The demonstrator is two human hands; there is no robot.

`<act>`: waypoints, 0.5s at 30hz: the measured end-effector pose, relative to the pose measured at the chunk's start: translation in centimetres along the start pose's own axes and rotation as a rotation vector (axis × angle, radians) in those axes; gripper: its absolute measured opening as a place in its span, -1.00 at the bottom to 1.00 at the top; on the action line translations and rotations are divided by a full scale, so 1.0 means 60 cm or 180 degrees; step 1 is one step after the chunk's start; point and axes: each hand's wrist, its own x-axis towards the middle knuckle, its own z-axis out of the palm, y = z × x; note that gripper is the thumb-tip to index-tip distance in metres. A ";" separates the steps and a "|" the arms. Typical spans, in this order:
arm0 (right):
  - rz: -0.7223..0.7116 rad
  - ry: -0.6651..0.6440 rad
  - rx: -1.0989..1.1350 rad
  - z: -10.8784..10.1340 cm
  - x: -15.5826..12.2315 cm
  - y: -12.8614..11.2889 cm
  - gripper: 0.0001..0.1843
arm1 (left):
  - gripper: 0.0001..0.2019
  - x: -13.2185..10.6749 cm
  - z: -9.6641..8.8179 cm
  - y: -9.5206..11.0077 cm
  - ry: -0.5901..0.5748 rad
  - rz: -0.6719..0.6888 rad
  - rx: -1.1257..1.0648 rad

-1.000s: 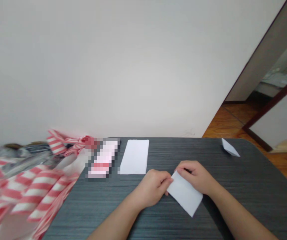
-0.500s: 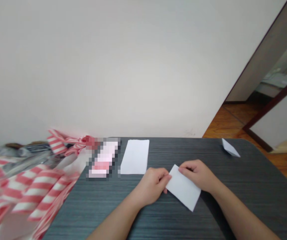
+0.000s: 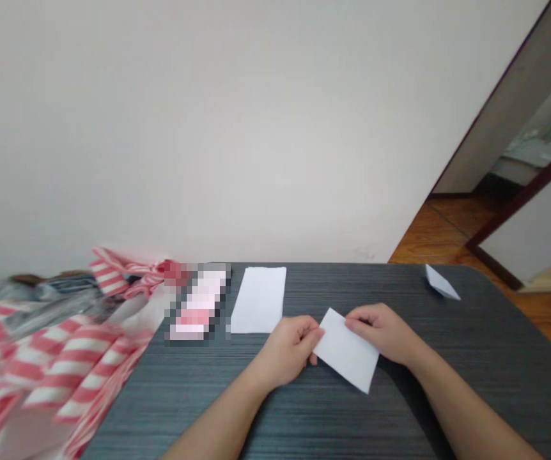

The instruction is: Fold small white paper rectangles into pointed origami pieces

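Observation:
A folded white paper (image 3: 346, 351) lies tilted on the dark grey table (image 3: 472, 358), held between both hands. My left hand (image 3: 291, 348) pinches its left corner with curled fingers. My right hand (image 3: 385, 332) grips its upper right edge, fingers bent over the sheet. Just beyond my left hand a second white sheet (image 3: 259, 299) lies flat, untouched.
A small folded paper shape (image 3: 441, 282) sits at the table's far right corner. A blurred pink and white object (image 3: 197, 305) lies left of the flat sheet. Red and white striped cloth (image 3: 55, 358) covers the table's left side. A wall stands behind; a doorway opens at right.
Both hands have shifted the folded paper slightly away from me and to the left, and its top corner has risen clear of my right hand's fingers.

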 end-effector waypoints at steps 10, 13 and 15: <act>0.0032 0.0025 -0.0092 0.001 0.004 0.001 -0.71 | -0.69 0.000 0.001 -0.001 -0.0017 -0.0089 -0.0113; -0.0019 0.0026 -0.0134 0.001 0.003 0.002 -0.71 | -0.70 0.001 0.001 -0.001 0.0001 -0.0111 -0.0179; -0.0019 0.0046 -0.0162 0.002 0.003 0.002 -0.70 | -0.70 0.001 0.001 -0.001 0.0000 -0.0122 -0.0195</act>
